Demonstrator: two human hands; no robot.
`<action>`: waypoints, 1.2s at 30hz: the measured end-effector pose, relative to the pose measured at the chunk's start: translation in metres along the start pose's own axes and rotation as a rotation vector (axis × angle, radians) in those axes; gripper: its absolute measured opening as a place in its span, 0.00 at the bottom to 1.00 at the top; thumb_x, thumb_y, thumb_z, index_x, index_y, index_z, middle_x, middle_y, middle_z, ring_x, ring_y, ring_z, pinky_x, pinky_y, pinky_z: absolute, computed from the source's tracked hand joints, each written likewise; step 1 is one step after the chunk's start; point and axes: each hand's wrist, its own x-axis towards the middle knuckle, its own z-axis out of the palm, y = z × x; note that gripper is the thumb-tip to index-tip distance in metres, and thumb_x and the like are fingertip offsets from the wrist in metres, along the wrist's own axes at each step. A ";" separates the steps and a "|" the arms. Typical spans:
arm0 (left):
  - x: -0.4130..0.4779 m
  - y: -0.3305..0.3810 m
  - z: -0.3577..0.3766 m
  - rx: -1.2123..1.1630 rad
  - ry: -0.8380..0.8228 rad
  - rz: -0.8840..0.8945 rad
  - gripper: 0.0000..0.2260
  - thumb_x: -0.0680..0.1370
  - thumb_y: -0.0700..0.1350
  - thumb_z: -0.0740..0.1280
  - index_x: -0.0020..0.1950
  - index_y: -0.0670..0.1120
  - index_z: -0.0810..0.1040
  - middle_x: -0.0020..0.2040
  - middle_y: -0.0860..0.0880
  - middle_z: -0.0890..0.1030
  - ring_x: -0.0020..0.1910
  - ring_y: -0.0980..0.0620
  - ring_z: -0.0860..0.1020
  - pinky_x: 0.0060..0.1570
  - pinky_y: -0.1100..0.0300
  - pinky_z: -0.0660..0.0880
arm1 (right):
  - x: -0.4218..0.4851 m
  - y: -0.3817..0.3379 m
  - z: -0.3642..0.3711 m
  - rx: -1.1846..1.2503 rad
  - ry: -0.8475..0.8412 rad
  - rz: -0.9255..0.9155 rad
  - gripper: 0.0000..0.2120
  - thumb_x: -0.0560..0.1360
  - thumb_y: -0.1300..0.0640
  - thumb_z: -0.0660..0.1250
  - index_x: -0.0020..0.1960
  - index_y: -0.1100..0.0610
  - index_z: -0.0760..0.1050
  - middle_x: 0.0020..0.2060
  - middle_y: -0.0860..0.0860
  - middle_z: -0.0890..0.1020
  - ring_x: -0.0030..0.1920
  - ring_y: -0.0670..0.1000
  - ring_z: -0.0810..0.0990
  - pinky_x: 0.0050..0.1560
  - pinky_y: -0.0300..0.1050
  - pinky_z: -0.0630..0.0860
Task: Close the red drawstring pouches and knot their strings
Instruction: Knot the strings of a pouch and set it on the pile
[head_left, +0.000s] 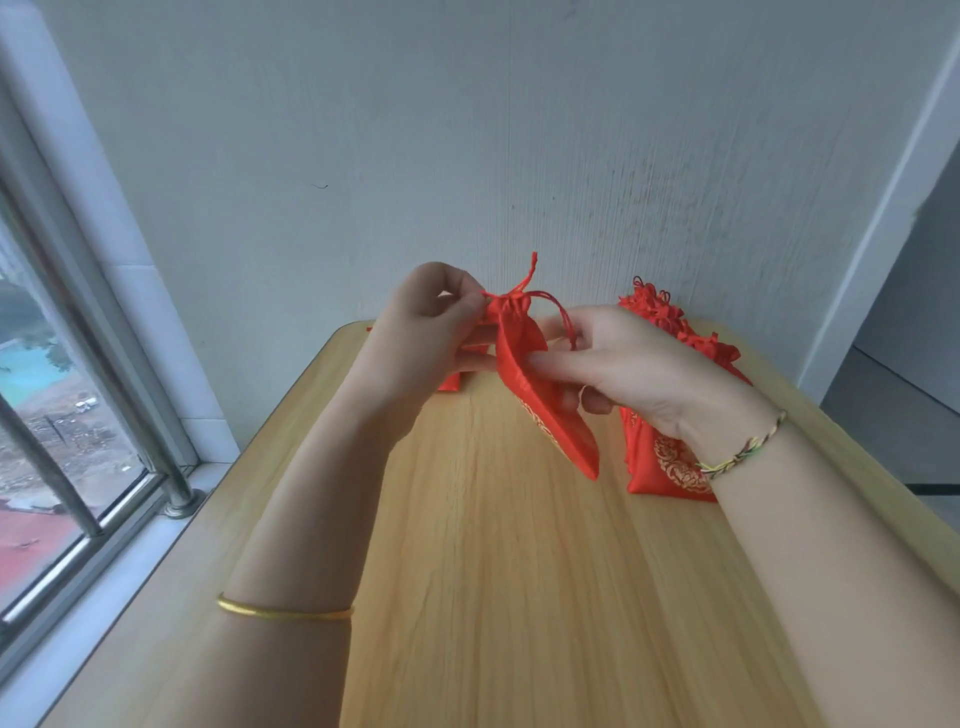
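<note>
Two hands aloft, left fingers (462, 304) pinching pouch (540, 384) string (563, 317), right fingers (545, 361) gripping its body

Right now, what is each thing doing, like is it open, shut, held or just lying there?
Held red pouch: lifted off the table, mouth cinched shut.
Its drawstring: loop pinched by the right hand.
Left hand: grip closed at the pouch's neck.
Right hand: grip closed on string and pouch.
Pile of red pouches: lying on the table.

Two hands, one held pouch (540, 384) — piled pouches uncountable
</note>
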 end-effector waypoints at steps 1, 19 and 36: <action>0.000 0.001 0.002 -0.032 -0.016 -0.004 0.06 0.81 0.35 0.57 0.44 0.41 0.68 0.32 0.52 0.82 0.34 0.54 0.82 0.34 0.60 0.78 | -0.001 0.000 -0.001 -0.014 0.021 0.007 0.11 0.72 0.59 0.69 0.50 0.65 0.76 0.28 0.52 0.74 0.24 0.45 0.70 0.25 0.39 0.58; -0.028 -0.046 0.100 0.661 -0.463 0.025 0.18 0.73 0.41 0.69 0.61 0.54 0.76 0.58 0.47 0.68 0.57 0.48 0.72 0.63 0.57 0.69 | -0.058 0.069 -0.074 -0.350 0.452 0.352 0.12 0.73 0.56 0.69 0.45 0.63 0.71 0.32 0.60 0.81 0.26 0.56 0.82 0.20 0.40 0.73; 0.016 -0.081 0.125 0.751 -0.284 -0.099 0.34 0.70 0.38 0.69 0.72 0.48 0.58 0.64 0.41 0.69 0.62 0.41 0.71 0.62 0.51 0.69 | -0.004 0.104 -0.073 -0.296 0.572 0.286 0.22 0.69 0.53 0.73 0.54 0.61 0.67 0.47 0.60 0.80 0.45 0.60 0.81 0.46 0.56 0.80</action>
